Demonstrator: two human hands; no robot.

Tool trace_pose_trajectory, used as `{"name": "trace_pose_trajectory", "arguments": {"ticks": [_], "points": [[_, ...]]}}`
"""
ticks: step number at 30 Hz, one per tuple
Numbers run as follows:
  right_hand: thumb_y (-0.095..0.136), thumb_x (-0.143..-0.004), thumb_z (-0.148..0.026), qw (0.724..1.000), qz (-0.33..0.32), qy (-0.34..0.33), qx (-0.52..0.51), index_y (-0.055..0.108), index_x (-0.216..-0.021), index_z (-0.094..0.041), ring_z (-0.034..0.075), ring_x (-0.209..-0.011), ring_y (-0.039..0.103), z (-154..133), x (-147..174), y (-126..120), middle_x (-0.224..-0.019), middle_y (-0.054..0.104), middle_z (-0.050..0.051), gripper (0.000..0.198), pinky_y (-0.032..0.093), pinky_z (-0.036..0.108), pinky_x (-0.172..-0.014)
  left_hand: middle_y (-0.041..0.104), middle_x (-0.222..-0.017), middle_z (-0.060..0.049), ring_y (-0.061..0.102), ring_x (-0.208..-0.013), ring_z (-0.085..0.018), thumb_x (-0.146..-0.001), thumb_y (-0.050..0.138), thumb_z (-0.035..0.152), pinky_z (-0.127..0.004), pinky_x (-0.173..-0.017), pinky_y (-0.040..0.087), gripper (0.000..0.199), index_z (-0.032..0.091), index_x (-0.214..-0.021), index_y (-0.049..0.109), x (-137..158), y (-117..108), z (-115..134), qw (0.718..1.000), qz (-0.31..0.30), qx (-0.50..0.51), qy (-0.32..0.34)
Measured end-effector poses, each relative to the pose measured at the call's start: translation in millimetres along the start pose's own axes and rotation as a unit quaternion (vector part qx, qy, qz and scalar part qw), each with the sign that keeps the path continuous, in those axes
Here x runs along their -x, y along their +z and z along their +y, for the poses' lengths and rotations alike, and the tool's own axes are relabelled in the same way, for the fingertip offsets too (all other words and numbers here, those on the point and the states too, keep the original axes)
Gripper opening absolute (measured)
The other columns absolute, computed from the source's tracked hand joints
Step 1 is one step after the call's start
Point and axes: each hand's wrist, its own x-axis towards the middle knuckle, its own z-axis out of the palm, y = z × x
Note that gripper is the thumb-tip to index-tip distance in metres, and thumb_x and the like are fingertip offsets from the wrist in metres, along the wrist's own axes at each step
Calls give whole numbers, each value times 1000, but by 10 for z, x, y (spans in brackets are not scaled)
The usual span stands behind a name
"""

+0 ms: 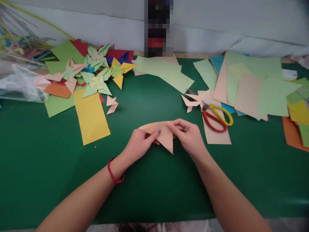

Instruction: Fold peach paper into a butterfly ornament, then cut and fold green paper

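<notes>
A pale pink sheet of paper (pixel 166 138), folded to a triangular point at the bottom, is held above the green table between both hands. My left hand (pixel 142 140) pinches its left part, thumb on top and fingers partly hidden underneath. At its upper right corner, my right hand (pixel 184 130) grips the paper between thumb and fingers. To the right lie scissors (pixel 214 120) with one red and one yellow handle, resting on pink paper. Small folded pink paper pieces (pixel 191 101) lie by the blades, and another folded pink piece (pixel 112 104) sits off to the left.
Folded paper stars (pixel 96 83) and coloured sheets are heaped at the back left, beside a clear plastic bag (pixel 19 80). A yellow paper strip (pixel 92 117) lies in front. Pale green and pink sheets (pixel 272 93) are stacked on the right of the green table (pixel 154 193).
</notes>
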Motion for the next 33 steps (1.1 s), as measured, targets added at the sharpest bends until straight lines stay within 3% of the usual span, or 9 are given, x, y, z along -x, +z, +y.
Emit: {"name": "trace_pose_trajectory", "arguments": {"ticks": [5,11,23,28,33], "points": [[66,-75,-42,999,0,14,-33,63,-74,-18,10,-56,54,-18,10,14,-62,61,-2,24,43,23,-55,72,-79,-3,63,-75,-17,-86,53,40,-27,-72,44,33,17,-65,66,0,1,1,1000,18,-10,2],[69,-71,-43,999,8,35,-41,64,-73,-18,11,-56,56,-19,5,24,-62,63,0,26,46,25,-58,69,-68,-3,60,-64,-16,-85,51,45,-26,-61,41,40,16,-60,62,-8,-1,-15,998,22,-52,-15],[70,-70,-43,998,8,46,-40,64,-72,-17,11,-58,56,20,-7,9,-63,63,0,27,47,25,-60,69,-68,-4,60,-63,-15,-86,51,44,-26,-60,42,40,15,-61,63,-19,-13,-15,997,17,-69,-9],[70,-69,-44,998,9,42,-41,63,-71,-17,12,-58,57,13,-4,5,-63,63,1,28,47,25,-59,72,-91,-6,66,-77,-18,-81,60,41,-26,-65,50,28,15,-91,66,-16,3,-18,998,42,49,-19],[69,-70,-45,999,7,38,-36,63,-72,-17,13,-60,58,35,-4,4,-64,64,1,29,47,25,-59,73,-89,-7,67,-78,-20,-77,65,38,-27,-67,53,26,14,-87,67,-8,26,-5,992,71,100,-33]]}}
